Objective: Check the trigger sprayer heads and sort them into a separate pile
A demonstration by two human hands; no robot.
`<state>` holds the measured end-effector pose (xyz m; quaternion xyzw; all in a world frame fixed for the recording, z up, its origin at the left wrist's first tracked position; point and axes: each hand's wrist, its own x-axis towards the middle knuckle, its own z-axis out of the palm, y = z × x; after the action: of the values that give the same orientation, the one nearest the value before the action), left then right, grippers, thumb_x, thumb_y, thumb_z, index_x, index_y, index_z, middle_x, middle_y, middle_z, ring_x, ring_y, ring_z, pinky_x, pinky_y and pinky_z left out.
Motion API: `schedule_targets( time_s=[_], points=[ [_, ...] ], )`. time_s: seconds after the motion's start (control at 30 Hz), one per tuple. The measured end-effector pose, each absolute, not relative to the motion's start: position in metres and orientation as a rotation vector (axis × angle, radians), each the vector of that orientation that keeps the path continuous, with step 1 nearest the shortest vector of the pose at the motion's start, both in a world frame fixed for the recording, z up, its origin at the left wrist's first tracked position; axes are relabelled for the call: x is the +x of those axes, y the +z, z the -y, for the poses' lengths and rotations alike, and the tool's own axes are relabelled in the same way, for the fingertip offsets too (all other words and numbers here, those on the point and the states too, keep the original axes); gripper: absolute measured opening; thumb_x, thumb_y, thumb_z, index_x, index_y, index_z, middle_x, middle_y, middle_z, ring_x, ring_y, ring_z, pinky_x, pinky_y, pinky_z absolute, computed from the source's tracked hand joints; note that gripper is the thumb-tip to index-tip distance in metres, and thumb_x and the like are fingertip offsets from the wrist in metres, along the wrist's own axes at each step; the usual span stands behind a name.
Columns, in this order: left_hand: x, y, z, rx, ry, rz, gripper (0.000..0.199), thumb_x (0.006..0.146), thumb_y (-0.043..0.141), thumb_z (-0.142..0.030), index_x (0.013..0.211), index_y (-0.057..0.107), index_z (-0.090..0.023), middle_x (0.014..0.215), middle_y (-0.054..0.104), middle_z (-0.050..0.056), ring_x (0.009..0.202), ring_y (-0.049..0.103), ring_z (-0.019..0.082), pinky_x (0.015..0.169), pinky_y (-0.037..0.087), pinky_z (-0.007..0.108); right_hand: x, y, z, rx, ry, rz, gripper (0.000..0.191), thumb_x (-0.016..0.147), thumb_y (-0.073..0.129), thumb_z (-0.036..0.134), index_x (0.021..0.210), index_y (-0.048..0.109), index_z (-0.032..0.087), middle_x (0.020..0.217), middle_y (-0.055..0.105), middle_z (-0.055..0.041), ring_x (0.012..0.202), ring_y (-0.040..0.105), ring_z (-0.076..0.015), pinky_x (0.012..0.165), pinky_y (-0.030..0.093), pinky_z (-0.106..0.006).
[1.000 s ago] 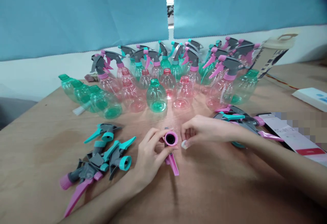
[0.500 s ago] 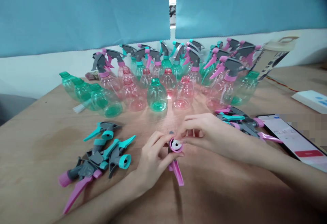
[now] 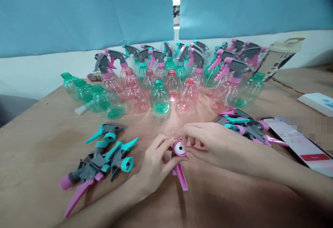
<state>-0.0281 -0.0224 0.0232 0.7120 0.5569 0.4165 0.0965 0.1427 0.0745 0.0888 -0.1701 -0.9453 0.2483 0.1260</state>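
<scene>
My left hand [image 3: 157, 163] is closed round a grey and pink trigger spray head [image 3: 182, 178], thumb and forefinger gripping its pink collar. The collar's opening faces me, and the pink trigger points down toward the near edge. Inside the collar lies a white washer [image 3: 179, 148] with a dark hole in its middle. My right hand [image 3: 204, 141] pinches at the right side of the opening, thumb and fingertips on the washer's edge and the collar rim. Exactly how much of the washer the fingers grip is hidden.
Loose spray heads [image 3: 97, 162] lie at left; another pile [image 3: 244, 125] lies at right beside a phone [image 3: 299, 144]. Open green and pink bottles [image 3: 160, 98] stand ahead, several capped ones [image 3: 229, 89] among and behind them. A tall cup [image 3: 278, 59] and white box [image 3: 317, 103] are at right.
The white washer, tilted in the right fingers before, now sits flatter and more central in the pink collar. The right hand has shifted slightly downward; the left keeps its hold.
</scene>
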Motion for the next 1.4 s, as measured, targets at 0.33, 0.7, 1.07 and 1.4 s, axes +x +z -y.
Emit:
schedule_targets(
  time_s=[0.33,0.7,1.07,1.4],
  points=[
    [-0.029,0.018,0.022,2.154,1.204,-1.683,0.026,0.084,0.061,-0.034,0.104,0.057,-0.019,0.088,0.059,0.003,0.076,0.059,0.016,0.067,0.051,0.028,0.142,0.086,-0.07,-0.478,0.527,2.743,0.012,0.084,0.053,0.015,0.088,0.044,0.021,0.079,0.056,0.0036,0.066,0.052,-0.0126,0.051,0.027,-0.023],
    [-0.03,0.016,0.022,2.206,1.19,-1.688,0.027,0.083,0.062,-0.034,0.105,0.056,-0.018,0.084,0.057,0.002,0.073,0.056,0.015,0.065,0.048,0.027,0.142,0.08,-0.07,-0.482,0.404,2.871,0.013,0.085,0.051,0.011,0.087,0.042,0.02,0.072,0.055,0.0038,0.061,0.052,-0.013,0.05,0.024,-0.025],
    [-0.029,0.017,0.021,2.205,1.158,-1.728,0.023,0.084,0.061,-0.033,0.101,0.058,-0.018,0.082,0.056,0.001,0.07,0.054,0.015,0.063,0.046,0.026,0.139,0.077,-0.075,-0.511,0.565,2.795,0.012,0.086,0.051,0.018,0.081,0.041,0.02,0.07,0.056,0.0028,0.059,0.052,-0.0123,0.049,0.025,-0.023],
    [-0.027,0.019,0.021,2.327,1.127,-1.747,0.028,0.086,0.056,-0.038,0.101,0.058,-0.015,0.078,0.055,0.002,0.07,0.052,0.016,0.063,0.045,0.028,0.141,0.072,-0.066,-0.61,0.64,2.718,0.011,0.081,0.05,0.01,0.083,0.045,0.019,0.07,0.059,0.0002,0.06,0.056,-0.0137,0.05,0.03,-0.024]
  ],
)
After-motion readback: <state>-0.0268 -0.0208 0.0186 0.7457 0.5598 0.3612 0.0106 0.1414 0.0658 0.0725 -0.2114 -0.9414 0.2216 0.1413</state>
